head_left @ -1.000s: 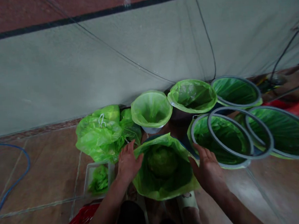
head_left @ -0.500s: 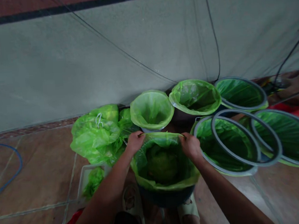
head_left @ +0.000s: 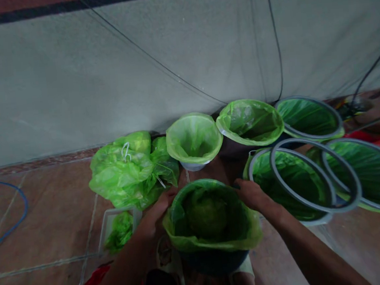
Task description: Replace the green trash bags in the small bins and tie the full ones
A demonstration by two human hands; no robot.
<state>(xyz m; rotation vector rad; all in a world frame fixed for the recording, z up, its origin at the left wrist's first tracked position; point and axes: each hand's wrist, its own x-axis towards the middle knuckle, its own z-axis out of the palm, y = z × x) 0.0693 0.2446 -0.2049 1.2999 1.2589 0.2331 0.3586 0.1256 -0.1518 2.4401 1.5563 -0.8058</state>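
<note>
A dark bin (head_left: pixel 217 261) stands on the floor between my arms, lined with a green plastic bag (head_left: pixel 214 235) folded over its rim. My left hand (head_left: pixel 158 212) rests on the bag's left rim, fingers curled against the plastic. My right hand (head_left: pixel 251 193) presses on the right rim, fingers bent over the bag's edge. A lump of crumpled green plastic (head_left: pixel 207 214) lies inside the bin.
Behind stand two more lined bins (head_left: pixel 194 140) (head_left: pixel 250 121); to the right are several lined bins with grey ring rims (head_left: pixel 312 174). A heap of green bags (head_left: pixel 129 170) lies at the left, above a clear tray (head_left: pixel 119 228). A grey wall is behind, with cables, and a blue hose (head_left: pixel 7 220).
My hands pulled the bag's mouth up at the far rim, then moved down and apart to the bin's sides. The bag's edge is now folded down over the rim.
</note>
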